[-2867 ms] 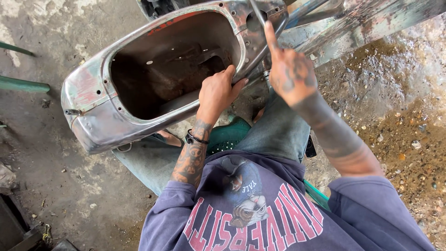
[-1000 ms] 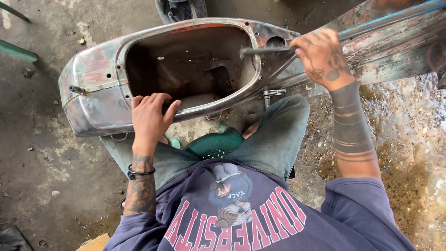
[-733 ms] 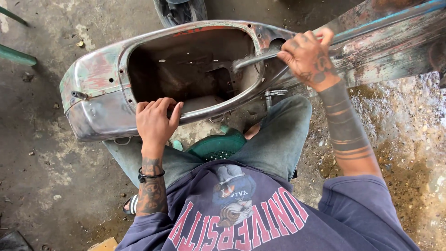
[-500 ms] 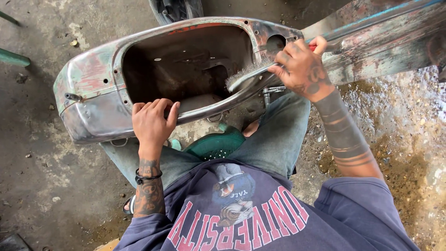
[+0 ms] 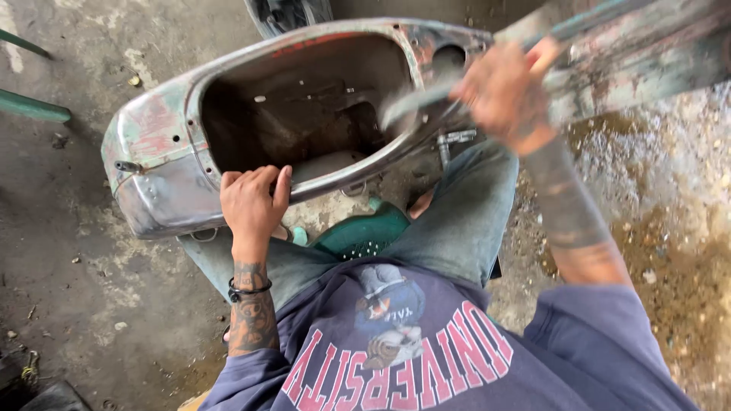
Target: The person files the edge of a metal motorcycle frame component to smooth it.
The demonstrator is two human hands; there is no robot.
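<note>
Metal shell: old scooter body (image 5: 164,164), bare steel w/ patches of faded red & green paint, lying on its side on the concrete floor (image 5: 61,251), just in front of the seated person's knees.
Step in hand: looks like striking/prying work at the shell's right end, near the round hole (image 5: 449,59) by the opening's rim; judged from the blur, not certain.
Left hand (image 5: 251,202): fingers curled over the near rim of the big opening, thumb spread along the edge, pressing the shell down to steady it.
Right hand (image 5: 502,95): fist closed round a long metal tool (image 5: 415,103), tip toward the rim; hand & tool motion-blurred, so exact contact pt can't be told.
Next move calls for: firm hold w/ left hand so shell doesn't rock; tool kept clear of left fingers on the rim; aim at the rim's right end.
Container, shell cavity (image 5: 304,122): open toward the camera, dark, rusty; holds only fixed brackets & bolts as far as visible, no loose items seen.
Other: green plastic stool (image 5: 362,236) under the person, between the legs; rough wet ground at right.
</note>
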